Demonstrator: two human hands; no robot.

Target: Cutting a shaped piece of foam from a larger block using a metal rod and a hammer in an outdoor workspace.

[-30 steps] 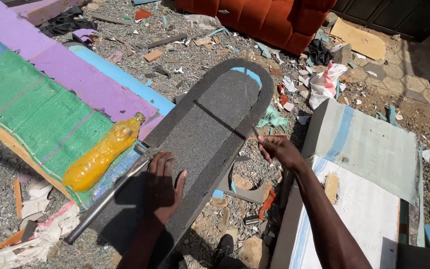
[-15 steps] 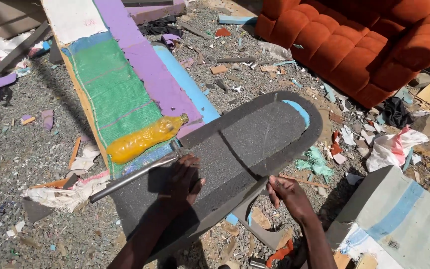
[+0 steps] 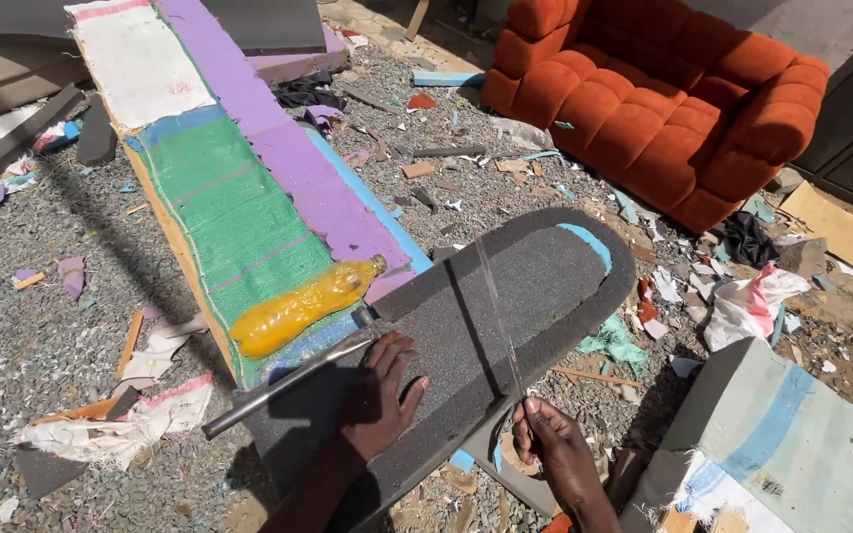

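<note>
A long dark grey foam board with a rounded far end lies slanted across the gravel. My left hand presses flat on its near part, fingers spread. My right hand sits at the board's right edge, pinching the near end of a thin blade that runs up across the foam. A cut line in the foam runs to the left of the blade. A metal bar lies just left of my left hand.
A yellow plastic bottle rests on a green, purple and blue foam slab. An orange sofa stands at the back right. A grey and blue foam block is at the right. Scraps litter the gravel.
The view has swung left and up, so the sofa shows more. My right hand stays at the board's edge with the blade across the foam; my left hand keeps pressing down.
</note>
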